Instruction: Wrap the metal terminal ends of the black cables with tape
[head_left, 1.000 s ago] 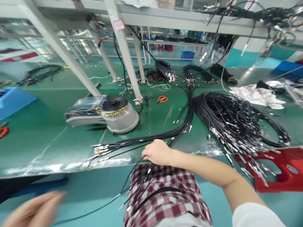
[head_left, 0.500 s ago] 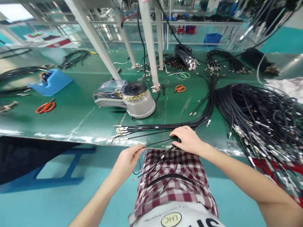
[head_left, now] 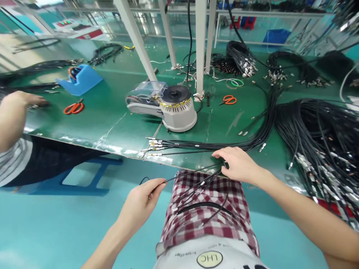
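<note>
My left hand (head_left: pixel 140 204) pinches one black cable (head_left: pixel 190 174), which runs up-right across my lap into the bundle (head_left: pixel 209 179) my right hand (head_left: pixel 238 164) clamps by the green bench edge (head_left: pixel 123 151).

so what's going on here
A seated person has a bundle of black cables across their lap and the bench edge. Their left hand pinches one cable, and their right hand lies on the bundle. A bigger cable heap sits on the green bench, and a co-worker's hand reaches across it at the left.

Black cables (head_left: pixel 198 185) over maroon-and-white checked cloth (head_left: pixel 213 220)
</note>
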{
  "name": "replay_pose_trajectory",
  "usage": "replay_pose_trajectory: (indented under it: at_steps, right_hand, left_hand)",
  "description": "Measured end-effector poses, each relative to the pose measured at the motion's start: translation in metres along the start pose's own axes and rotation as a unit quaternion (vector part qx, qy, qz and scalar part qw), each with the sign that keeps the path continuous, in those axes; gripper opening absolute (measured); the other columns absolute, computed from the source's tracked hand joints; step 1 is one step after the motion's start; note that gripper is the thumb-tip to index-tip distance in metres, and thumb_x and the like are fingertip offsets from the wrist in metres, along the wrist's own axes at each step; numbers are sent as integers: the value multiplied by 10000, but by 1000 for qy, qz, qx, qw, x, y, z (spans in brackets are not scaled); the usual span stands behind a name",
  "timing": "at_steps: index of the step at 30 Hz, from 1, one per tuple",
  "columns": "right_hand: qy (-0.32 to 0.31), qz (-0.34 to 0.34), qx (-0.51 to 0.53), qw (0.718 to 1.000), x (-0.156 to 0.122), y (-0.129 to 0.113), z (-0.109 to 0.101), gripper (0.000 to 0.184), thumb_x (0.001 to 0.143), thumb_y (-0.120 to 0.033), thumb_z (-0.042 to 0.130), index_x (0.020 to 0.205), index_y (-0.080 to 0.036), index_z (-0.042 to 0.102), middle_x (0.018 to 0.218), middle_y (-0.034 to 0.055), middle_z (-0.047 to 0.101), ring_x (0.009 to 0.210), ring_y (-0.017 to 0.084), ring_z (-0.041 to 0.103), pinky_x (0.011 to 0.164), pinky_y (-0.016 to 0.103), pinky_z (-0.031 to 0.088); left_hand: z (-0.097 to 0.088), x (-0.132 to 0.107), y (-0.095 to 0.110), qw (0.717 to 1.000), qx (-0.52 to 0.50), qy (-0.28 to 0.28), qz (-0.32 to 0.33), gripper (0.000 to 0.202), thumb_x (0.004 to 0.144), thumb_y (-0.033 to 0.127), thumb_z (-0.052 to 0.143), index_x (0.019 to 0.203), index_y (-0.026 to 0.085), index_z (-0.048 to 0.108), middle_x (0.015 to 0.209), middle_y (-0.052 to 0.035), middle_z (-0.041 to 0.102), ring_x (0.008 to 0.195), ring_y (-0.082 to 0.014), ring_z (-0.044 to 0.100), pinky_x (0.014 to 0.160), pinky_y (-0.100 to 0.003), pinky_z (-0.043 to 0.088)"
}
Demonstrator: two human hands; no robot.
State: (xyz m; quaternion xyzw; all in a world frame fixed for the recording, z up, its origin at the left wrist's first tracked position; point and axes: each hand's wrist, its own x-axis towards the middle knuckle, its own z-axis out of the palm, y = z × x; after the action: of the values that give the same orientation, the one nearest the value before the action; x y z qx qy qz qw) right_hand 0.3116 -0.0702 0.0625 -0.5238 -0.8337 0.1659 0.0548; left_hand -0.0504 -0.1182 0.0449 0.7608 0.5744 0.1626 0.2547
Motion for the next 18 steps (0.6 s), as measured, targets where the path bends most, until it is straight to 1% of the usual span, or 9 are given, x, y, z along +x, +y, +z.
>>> replay_pose_trajectory:
  at_steps: [2, 4, 6, 9, 11, 13, 14, 16, 18]
  right_hand:
    - [3, 12, 10, 1000, -6, 6, -6, 506, 787, -73, 536, 1253, -257, 602, 1221, 12, 705, 1155, 210, 616, 990, 370, 398]
    - [16, 26, 17, 999, -11, 11, -7, 495, 811, -72, 539, 1264, -263, 597, 1202, 3, 715, 1132, 202, 630, 981, 370, 404]
    - [22, 35, 14, 999, -11, 13, -4, 412, 862, -121, 569, 1244, -267, 617, 1166, 9, 726, 1102, 214, 642, 958, 380, 410]
    - [23, 34, -16, 999, -6, 12, 6, 262, 940, -255, 603, 1195, -265, 661, 1062, 38, 728, 1057, 244, 644, 896, 389, 415]
    - [31, 33, -47, 998, 0, 10, 14, 264, 963, -321, 603, 1213, -262, 663, 1013, 59, 703, 1008, 251, 639, 852, 384, 413]
    - [40, 41, -68, 996, 6, 8, 22, 285, 971, -332, 594, 1241, -265, 653, 1039, 74, 662, 923, 233, 633, 790, 366, 414]
    - [44, 45, -72, 995, 9, 7, 25, 260, 977, -326, 583, 1217, -265, 662, 1054, 77, 642, 883, 220, 625, 759, 357, 411]
    - [55, 41, -71, 995, 14, 5, 29, 188, 995, -318, 549, 1094, -247, 691, 1060, 80, 617, 861, 207, 606, 737, 349, 406]
    - [73, 15, -64, 995, 16, 2, 29, 193, 1011, -310, 521, 960, -217, 681, 1066, 82, 621, 943, 225, 596, 791, 362, 408]
  left_hand:
    - [0, 4, -4, 1000, 18, -12, -12, 353, 994, 454, 487, 1067, 211, 733, 984, -49, 779, 800, -198, 702, 668, -252, 494]
    - [1, 5, -14, 999, 15, -17, -28, 361, 984, 473, 499, 1073, 217, 737, 1003, -49, 781, 804, -202, 700, 678, -251, 497]
    - [2, 2, -29, 999, -9, -14, -47, 367, 966, 497, 527, 1084, 221, 738, 1043, -53, 776, 838, -207, 698, 710, -247, 505]
    - [3, -8, -50, 996, -47, -1, -76, 381, 937, 519, 573, 1090, 211, 735, 1045, -66, 767, 870, -213, 683, 730, -246, 508]
    - [5, -14, -59, 994, -61, 0, -92, 389, 928, 518, 585, 1097, 201, 733, 990, -67, 760, 815, -202, 662, 694, -245, 500]
    - [9, -18, -63, 993, -72, -6, -97, 391, 928, 511, 581, 1098, 194, 736, 904, -59, 745, 732, -183, 627, 646, -245, 484]
    - [13, -19, -64, 992, -78, -8, -98, 389, 931, 505, 576, 1092, 191, 739, 860, -54, 732, 700, -176, 608, 628, -245, 476]
    - [20, -21, -66, 990, -95, -9, -102, 386, 937, 494, 567, 1080, 182, 743, 800, -49, 709, 671, -169, 585, 621, -247, 472]
    - [25, -22, -68, 987, -122, -8, -107, 388, 934, 489, 571, 1067, 169, 745, 821, -63, 710, 693, -171, 593, 645, -253, 486]
